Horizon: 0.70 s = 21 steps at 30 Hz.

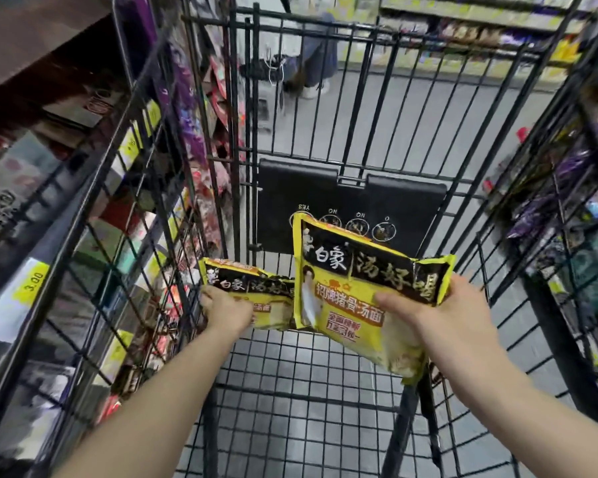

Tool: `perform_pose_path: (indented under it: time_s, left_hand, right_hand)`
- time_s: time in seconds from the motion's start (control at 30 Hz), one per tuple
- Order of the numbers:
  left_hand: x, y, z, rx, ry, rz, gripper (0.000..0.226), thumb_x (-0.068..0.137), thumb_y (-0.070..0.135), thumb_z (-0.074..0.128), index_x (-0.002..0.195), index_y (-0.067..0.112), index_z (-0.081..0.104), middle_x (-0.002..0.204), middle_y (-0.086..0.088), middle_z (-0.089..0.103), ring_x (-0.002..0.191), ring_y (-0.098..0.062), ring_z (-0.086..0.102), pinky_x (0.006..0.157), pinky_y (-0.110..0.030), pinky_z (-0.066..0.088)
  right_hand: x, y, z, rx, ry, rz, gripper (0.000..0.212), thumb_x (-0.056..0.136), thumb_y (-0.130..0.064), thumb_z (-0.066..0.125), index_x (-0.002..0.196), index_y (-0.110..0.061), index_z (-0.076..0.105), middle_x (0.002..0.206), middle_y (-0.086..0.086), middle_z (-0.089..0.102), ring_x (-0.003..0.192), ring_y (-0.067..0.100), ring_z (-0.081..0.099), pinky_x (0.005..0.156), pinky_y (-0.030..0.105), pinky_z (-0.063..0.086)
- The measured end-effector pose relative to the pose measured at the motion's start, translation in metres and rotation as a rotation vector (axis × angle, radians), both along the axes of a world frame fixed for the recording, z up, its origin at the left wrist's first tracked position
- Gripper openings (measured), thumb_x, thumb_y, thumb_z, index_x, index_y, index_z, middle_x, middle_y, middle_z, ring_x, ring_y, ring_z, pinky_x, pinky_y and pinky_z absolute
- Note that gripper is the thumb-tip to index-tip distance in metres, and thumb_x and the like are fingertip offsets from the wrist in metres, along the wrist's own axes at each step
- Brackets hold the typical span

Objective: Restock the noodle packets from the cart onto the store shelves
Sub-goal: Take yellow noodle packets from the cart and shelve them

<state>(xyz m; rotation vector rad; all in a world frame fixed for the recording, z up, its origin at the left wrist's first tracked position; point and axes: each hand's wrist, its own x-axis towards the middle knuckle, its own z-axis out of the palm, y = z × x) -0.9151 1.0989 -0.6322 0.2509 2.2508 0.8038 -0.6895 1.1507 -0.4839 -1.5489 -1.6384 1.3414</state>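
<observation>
Both my hands are inside a black wire cart (301, 391). My right hand (442, 322) grips a large yellow-and-black noodle packet (353, 281) by its right edge, thumb across the front, holding it upright above the cart floor. My left hand (223, 310) grips a second, identical noodle packet (252, 288) lower down, near the cart's left wall. The two packets touch edge to edge. No other packets show on the cart's mesh floor.
Store shelves (59, 188) with packaged goods and yellow price tags (32, 288) run along the left. More shelves (573, 201) with purple packets stand on the right. A black plastic flap (349, 198) hangs on the cart's far wall. A person's legs (316, 53) stand beyond the cart.
</observation>
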Motion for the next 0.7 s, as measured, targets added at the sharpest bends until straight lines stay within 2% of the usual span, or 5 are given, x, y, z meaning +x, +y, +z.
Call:
perform_pose_path:
  time_s: [0.13, 0.3, 0.43, 0.57, 0.7]
  left_hand:
    - [0.005, 0.002, -0.01, 0.036, 0.034, 0.012, 0.089, 0.084, 0.006, 0.056, 0.147, 0.007, -0.007, 0.155, -0.013, -0.006, 0.14, -0.035, 0.016, 0.112, -0.037, 0.022]
    - [0.006, -0.005, -0.013, 0.036, 0.188, -0.026, 0.07, 0.079, 0.003, 0.061, 0.134, -0.006, 0.019, 0.142, -0.022, 0.021, 0.129, -0.038, 0.028, 0.105, -0.042, 0.029]
    - [0.004, -0.013, -0.022, 0.1, 0.236, -0.056, 0.057, 0.08, 0.001, 0.063, 0.123, 0.0, 0.026, 0.132, -0.022, 0.033, 0.119, -0.037, 0.039, 0.101, -0.044, 0.035]
    - [0.008, -0.018, -0.022, 0.19, 0.255, -0.072, 0.036, 0.086, 0.005, 0.058, 0.109, 0.011, 0.03, 0.099, -0.017, 0.055, 0.089, -0.032, 0.058, 0.07, -0.04, 0.045]
    - [0.006, -0.019, -0.017, 0.224, 0.306, -0.052, 0.038, 0.083, 0.007, 0.064, 0.102, 0.011, 0.032, 0.092, -0.009, 0.057, 0.085, -0.026, 0.059, 0.068, -0.035, 0.042]
  right_hand:
    - [0.0, 0.002, -0.001, -0.002, 0.003, -0.021, 0.024, 0.072, -0.015, 0.079, 0.089, -0.024, 0.064, 0.079, -0.014, 0.07, 0.067, -0.004, 0.067, 0.061, 0.02, 0.05]
    - [0.001, 0.003, -0.002, 0.011, -0.004, -0.057, 0.023, 0.072, -0.012, 0.08, 0.088, -0.019, 0.064, 0.082, -0.008, 0.071, 0.077, 0.009, 0.068, 0.066, 0.027, 0.052]
    - [0.003, 0.002, -0.003, 0.008, 0.013, -0.064, 0.023, 0.072, -0.011, 0.079, 0.088, -0.018, 0.065, 0.084, -0.007, 0.072, 0.078, 0.011, 0.069, 0.067, 0.027, 0.052]
    - [0.005, 0.002, -0.004, 0.003, 0.038, -0.076, 0.025, 0.072, -0.011, 0.079, 0.091, -0.018, 0.064, 0.084, -0.007, 0.072, 0.078, 0.01, 0.069, 0.064, 0.025, 0.051]
    - [0.005, 0.003, -0.005, -0.003, 0.047, -0.083, 0.024, 0.073, -0.011, 0.079, 0.089, -0.02, 0.064, 0.084, -0.007, 0.072, 0.078, 0.011, 0.069, 0.069, 0.03, 0.054]
